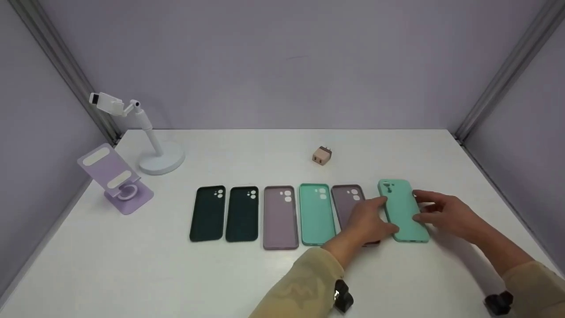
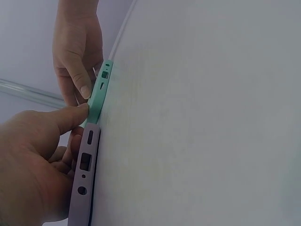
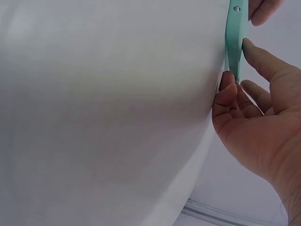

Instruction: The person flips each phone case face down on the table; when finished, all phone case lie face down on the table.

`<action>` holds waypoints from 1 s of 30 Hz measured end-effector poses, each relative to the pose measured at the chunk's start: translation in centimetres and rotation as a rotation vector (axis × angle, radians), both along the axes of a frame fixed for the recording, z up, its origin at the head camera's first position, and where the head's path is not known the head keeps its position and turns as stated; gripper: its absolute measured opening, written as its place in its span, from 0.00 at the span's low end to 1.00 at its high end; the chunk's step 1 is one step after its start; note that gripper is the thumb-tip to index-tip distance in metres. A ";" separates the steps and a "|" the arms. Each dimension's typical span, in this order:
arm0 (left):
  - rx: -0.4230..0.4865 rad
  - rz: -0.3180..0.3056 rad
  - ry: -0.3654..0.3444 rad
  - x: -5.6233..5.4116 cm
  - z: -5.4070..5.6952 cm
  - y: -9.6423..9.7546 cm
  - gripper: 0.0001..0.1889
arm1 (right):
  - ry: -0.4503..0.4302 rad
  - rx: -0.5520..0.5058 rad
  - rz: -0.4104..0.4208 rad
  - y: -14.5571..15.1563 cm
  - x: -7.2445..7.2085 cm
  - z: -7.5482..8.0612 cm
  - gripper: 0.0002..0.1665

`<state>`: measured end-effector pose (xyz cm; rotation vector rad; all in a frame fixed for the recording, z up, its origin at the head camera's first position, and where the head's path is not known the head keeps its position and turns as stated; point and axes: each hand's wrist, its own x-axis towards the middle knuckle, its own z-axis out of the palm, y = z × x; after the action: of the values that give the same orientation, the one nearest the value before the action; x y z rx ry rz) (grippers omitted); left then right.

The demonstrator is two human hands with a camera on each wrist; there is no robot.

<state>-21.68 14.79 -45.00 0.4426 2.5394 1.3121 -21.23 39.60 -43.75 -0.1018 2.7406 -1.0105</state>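
At the left of the frame stands a lilac phone stand (image 1: pixel 108 170), with a white stand (image 1: pixel 152 140) behind it; then, across the middle, come a dark case (image 1: pixel 207 216), a second dark case (image 1: pixel 242 216), a mauve case (image 1: pixel 280 225) and a mint case (image 1: pixel 317 216); a pink plug (image 1: pixel 322 156) lies above, at upper centre; next is another mauve case (image 1: pixel 346 203), partly hidden by the left hand (image 1: pixel 368 221); right of centre, the rightmost mint case (image 1: pixel 404 210) lies back up, its left edge gripped by that hand, its right edge by the right hand (image 1: pixel 448 214); the hands are apart.
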 end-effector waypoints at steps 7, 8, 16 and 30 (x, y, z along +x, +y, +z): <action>-0.006 -0.001 0.001 0.0 0.0 0.0 0.38 | 0.004 0.005 0.015 0.1 -0.1 0.1 0.49; -0.003 -0.001 -0.001 0.0 0.0 0.1 0.38 | 0.006 0.003 0.016 0.1 -0.1 0.1 0.49; 0.018 0.000 -0.016 -0.1 0.0 -0.2 0.39 | -0.003 0.004 0.005 -0.3 -0.3 -0.1 0.49; 0.207 0.001 -0.074 1.1 2.4 -1.7 0.34 | -0.014 -0.117 -0.081 -0.4 0.6 1.2 0.48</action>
<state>-20.63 13.14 -42.60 0.4230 2.3546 1.5689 -20.68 39.19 -42.60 -0.0021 2.6919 -1.1887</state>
